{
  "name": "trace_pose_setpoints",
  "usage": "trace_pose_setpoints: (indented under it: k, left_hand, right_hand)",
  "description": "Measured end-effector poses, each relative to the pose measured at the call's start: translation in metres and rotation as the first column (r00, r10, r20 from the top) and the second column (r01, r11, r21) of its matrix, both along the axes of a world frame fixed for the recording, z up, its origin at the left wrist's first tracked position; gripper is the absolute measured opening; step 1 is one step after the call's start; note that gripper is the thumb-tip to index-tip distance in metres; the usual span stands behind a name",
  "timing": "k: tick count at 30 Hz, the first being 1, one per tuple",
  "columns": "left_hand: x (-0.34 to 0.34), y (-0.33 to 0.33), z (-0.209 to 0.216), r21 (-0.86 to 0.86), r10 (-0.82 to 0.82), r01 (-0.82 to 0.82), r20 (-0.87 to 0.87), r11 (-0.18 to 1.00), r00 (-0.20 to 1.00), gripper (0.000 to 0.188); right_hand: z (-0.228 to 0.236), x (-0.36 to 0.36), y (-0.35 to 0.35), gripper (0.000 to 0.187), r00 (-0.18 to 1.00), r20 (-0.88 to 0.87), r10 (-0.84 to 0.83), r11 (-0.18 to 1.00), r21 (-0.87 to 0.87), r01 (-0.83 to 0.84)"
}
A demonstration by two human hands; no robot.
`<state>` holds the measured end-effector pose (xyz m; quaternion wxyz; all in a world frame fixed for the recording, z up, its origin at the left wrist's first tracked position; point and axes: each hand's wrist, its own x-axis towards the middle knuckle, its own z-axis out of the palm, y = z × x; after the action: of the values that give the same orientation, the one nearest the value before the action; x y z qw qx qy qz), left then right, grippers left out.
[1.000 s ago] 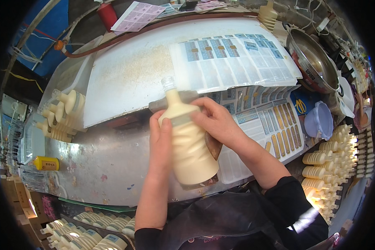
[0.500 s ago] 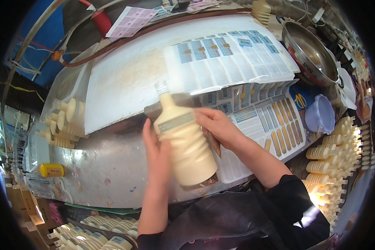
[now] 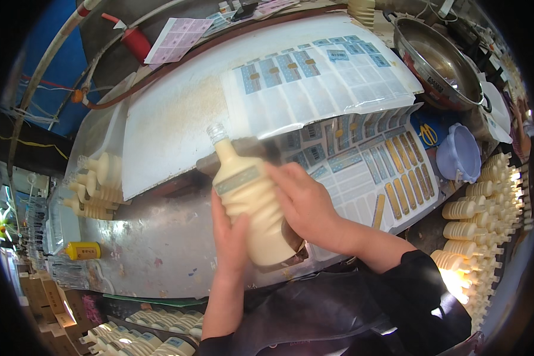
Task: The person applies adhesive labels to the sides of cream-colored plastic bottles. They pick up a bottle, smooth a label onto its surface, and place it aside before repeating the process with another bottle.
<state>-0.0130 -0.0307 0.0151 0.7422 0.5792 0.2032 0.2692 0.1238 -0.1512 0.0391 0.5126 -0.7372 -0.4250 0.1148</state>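
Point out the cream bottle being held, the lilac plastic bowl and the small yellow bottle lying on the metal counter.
cream bottle (image 3: 252, 213), head view, on its ribbed body.
lilac plastic bowl (image 3: 457, 155), head view, on its inner wall.
small yellow bottle (image 3: 84, 251), head view, on its side.

A metal bowl (image 3: 439, 62) sits at the upper right, with a pale blue plastic container (image 3: 458, 153) just below it. Rows of cream-filled ribbed bottles (image 3: 486, 207) crowd the right edge, and a smaller cluster of such bottles (image 3: 98, 187) lies at the left on the steel table (image 3: 142, 249). A small yellow bottle (image 3: 83, 251) lies on its side near the table's left end. A pink printed sheet (image 3: 178, 40) rests at the top, beside a red cylinder (image 3: 137, 43)
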Motion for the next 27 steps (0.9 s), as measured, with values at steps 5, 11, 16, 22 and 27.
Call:
trace_pose_setpoints:
  k: [5,11,16,22,27]
  left_hand:
    - [-0.001,-0.003,0.001,-0.025,0.061,-0.061,0.015,0.998,0.998,0.086]
    - [-0.003,-0.009,0.009,0.126,0.216,-0.194,-0.187,0.973,0.958,0.085]
    - [-0.005,-0.01,0.011,0.268,0.288,-0.217,-0.264,0.939,0.92,0.093]
    - [-0.007,-0.012,0.021,0.371,0.294,-0.185,-0.262,0.91,0.919,0.093]
    - [-0.01,-0.009,0.024,0.402,0.275,-0.158,-0.25,0.902,0.928,0.088]
  right_hand:
    - [0.004,0.0,0.001,0.043,1.0,-0.013,0.006,1.0,-0.028,-0.006]
    - [-0.016,0.009,0.005,0.044,0.994,-0.104,0.016,1.0,0.023,-0.013]
    - [-0.021,0.008,0.006,0.044,0.981,-0.19,0.045,0.998,0.048,-0.037]
    - [-0.018,0.003,0.008,0.044,0.979,-0.203,-0.004,1.0,-0.003,0.003]
    - [-0.026,0.001,0.01,0.045,0.986,-0.165,-0.025,0.999,0.031,0.031]
